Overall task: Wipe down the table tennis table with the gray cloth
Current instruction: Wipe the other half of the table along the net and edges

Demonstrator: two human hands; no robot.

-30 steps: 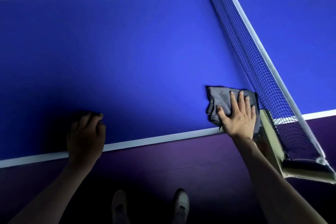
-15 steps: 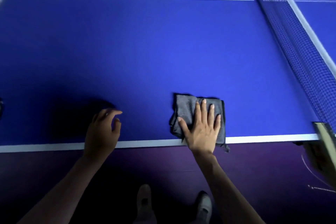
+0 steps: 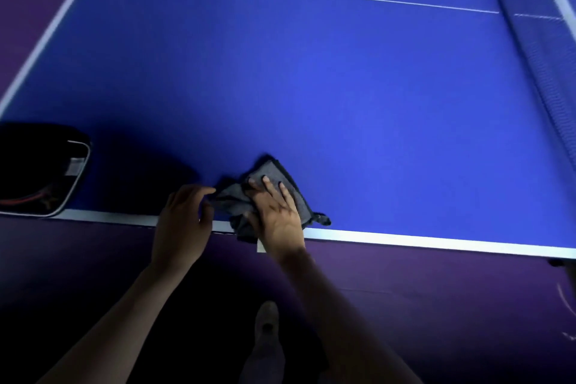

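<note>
The gray cloth (image 3: pixel 274 174) lies crumpled on the blue table tennis table (image 3: pixel 343 97), at its white near edge. My right hand (image 3: pixel 276 212) presses flat on the cloth with straight fingers. My left hand (image 3: pixel 184 218) sits just left of it at the table edge, and its fingertips pinch the cloth's left corner. Part of the cloth hangs over the edge under my right palm.
A black case (image 3: pixel 40 168) with a silver rim lies on the table at the near left edge. The net (image 3: pixel 536 50) runs along the far right. Below the table edge is purple floor (image 3: pixel 436 305), where my shoe (image 3: pixel 266 321) shows.
My right hand has slid the cloth left along the near edge, away from the net. The cloth has bunched up. My left hand has come to the cloth and taken its corner.
</note>
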